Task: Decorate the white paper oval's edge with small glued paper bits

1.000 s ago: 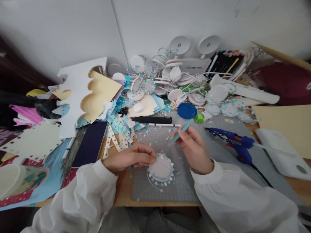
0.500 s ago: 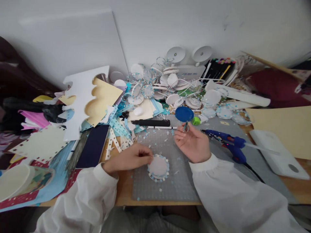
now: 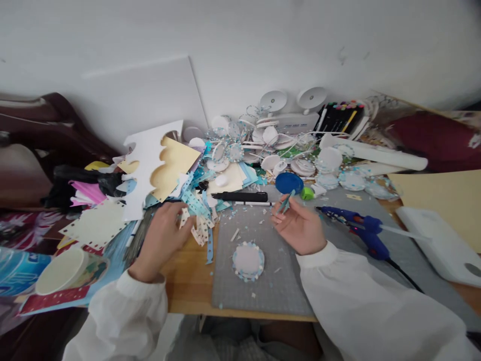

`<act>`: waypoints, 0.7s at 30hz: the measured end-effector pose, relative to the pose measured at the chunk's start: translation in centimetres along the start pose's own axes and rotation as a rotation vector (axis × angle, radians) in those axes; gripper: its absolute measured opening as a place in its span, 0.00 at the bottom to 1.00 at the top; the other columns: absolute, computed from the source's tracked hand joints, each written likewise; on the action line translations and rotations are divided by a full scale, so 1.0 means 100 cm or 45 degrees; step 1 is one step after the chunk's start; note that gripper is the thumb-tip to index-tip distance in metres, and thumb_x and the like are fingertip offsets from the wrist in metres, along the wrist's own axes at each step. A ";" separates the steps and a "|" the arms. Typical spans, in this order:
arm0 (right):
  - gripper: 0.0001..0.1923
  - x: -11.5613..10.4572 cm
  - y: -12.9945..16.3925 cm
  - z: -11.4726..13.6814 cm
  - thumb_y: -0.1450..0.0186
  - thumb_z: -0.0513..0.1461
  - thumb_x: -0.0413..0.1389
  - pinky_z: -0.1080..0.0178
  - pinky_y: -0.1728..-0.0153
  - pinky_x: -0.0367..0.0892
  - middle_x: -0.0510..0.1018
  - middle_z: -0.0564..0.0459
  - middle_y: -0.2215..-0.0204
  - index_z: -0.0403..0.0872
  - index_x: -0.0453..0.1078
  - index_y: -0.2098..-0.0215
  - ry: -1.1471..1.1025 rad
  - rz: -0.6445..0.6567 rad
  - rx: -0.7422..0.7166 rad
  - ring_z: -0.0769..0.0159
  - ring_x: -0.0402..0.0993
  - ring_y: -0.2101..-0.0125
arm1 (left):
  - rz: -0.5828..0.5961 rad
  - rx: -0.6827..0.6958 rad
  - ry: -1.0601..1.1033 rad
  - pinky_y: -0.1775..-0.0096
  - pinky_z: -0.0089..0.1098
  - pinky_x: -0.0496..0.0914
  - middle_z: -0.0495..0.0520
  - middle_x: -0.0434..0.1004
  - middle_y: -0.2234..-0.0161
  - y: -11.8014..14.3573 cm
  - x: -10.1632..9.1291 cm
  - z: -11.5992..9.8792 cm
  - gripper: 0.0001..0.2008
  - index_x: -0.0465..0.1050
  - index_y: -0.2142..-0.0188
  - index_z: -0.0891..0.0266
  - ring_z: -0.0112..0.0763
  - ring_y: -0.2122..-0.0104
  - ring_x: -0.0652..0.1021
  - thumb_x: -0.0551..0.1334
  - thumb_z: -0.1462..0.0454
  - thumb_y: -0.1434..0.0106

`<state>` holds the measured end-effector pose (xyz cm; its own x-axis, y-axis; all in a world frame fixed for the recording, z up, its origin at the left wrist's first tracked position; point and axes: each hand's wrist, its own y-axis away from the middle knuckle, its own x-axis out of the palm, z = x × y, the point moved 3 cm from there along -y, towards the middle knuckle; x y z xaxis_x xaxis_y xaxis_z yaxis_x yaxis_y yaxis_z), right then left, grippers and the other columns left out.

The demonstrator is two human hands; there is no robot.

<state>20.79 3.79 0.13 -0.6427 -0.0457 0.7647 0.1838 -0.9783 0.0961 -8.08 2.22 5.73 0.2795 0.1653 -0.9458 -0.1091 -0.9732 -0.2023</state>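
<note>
My left hand point(image 3: 163, 238) is over the left side of the table, fingers curved and apart. Its fingertips are at the punched cream paper strips point(image 3: 201, 233), and I see nothing held in it. In my right hand point(image 3: 299, 225), palm turned up, is a small pair of teal tweezers point(image 3: 286, 202) between thumb and fingers. A round white disc point(image 3: 248, 260), edged with small blue and white pieces, lies flat on the grey cutting mat point(image 3: 270, 296) between my hands. Neither hand touches it. Blue punched strips point(image 3: 195, 200) lie beyond my left hand.
A blue glue gun point(image 3: 363, 225) with its cord rests on the right. A black pen point(image 3: 240, 196) and a round blue lid point(image 3: 289, 184) lie behind the disc. Many decorated white discs point(image 3: 330, 153) crowd the back. A white tub point(image 3: 62, 271) stands at the left.
My left hand has left the disc's edge and moved left to the paper strips, its fingers spreading. My right hand stays nearly in place with the tweezers, which now show more. The view has shifted slightly.
</note>
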 end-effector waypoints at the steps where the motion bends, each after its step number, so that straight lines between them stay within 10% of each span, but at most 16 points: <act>1: 0.05 0.000 0.000 -0.001 0.41 0.43 0.60 0.64 0.78 0.59 0.74 0.57 0.76 0.52 0.71 0.70 0.032 0.014 -0.004 0.70 0.61 0.80 | -0.107 -0.094 -0.166 0.54 0.40 0.65 0.63 0.73 0.59 0.001 -0.001 0.012 0.20 0.69 0.53 0.67 0.47 0.58 0.74 0.56 0.54 0.38; 7: 0.03 -0.001 -0.002 -0.005 0.41 0.41 0.61 0.66 0.79 0.62 0.74 0.58 0.78 0.52 0.72 0.71 -0.005 -0.008 0.060 0.72 0.62 0.81 | -0.028 -0.457 -0.604 0.59 0.44 0.67 0.72 0.72 0.59 0.005 0.011 0.051 0.33 0.66 0.51 0.73 0.60 0.56 0.73 0.55 0.45 0.43; 21: 0.03 -0.004 -0.004 -0.009 0.42 0.40 0.62 0.69 0.79 0.62 0.76 0.59 0.78 0.51 0.73 0.72 -0.061 -0.032 0.128 0.75 0.62 0.82 | 0.009 -0.495 -0.599 0.61 0.40 0.68 0.69 0.74 0.63 -0.004 0.019 0.060 0.36 0.63 0.51 0.76 0.57 0.60 0.76 0.57 0.46 0.46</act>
<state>20.33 3.98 -0.83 -0.6123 -0.0096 0.7906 0.2437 -0.9535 0.1772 -13.27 3.84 2.48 -0.1807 0.1252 -0.9755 0.2713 -0.9470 -0.1718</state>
